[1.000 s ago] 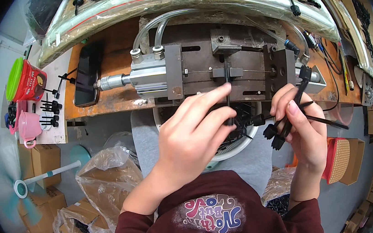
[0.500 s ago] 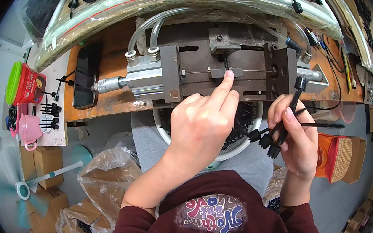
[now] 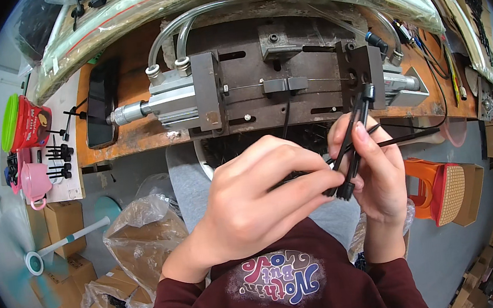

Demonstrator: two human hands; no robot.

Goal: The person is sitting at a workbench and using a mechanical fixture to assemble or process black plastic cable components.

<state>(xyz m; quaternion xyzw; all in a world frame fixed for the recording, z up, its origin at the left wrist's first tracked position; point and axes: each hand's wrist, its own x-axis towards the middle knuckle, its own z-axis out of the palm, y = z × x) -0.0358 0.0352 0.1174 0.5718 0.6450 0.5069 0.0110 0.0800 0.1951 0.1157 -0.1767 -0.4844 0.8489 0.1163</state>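
Note:
My right hand (image 3: 376,169) is closed around a bunch of thin black plastic rods with toothed, knob-like ends (image 3: 367,93). My left hand (image 3: 251,196) reaches over to the lower ends of that bunch, its fingertips pinched on one rod's end, partly hidden behind the fingers. Beyond the hands lies a dark metal fixture (image 3: 253,104). At its middle, two small grey blocks (image 3: 286,84) sit on a thin metal rod with a narrow gap between them. A slim black rod (image 3: 287,119) shows just below that gap, slanting toward the bowl; whether it touches the blocks I cannot tell.
Air cylinders (image 3: 177,104) with clear hoses flank the fixture on the wooden bench (image 3: 154,141). A phone (image 3: 101,103), a red tub (image 3: 30,124) and a pink cup (image 3: 35,181) stand left. Below are a white-rimmed bowl (image 3: 203,162), plastic bags and an orange stool (image 3: 427,194).
My left hand has drawn back from the fixture to the bunch in my right hand. The black rod that stood at the grey blocks now shows below them. The view has shifted slightly.

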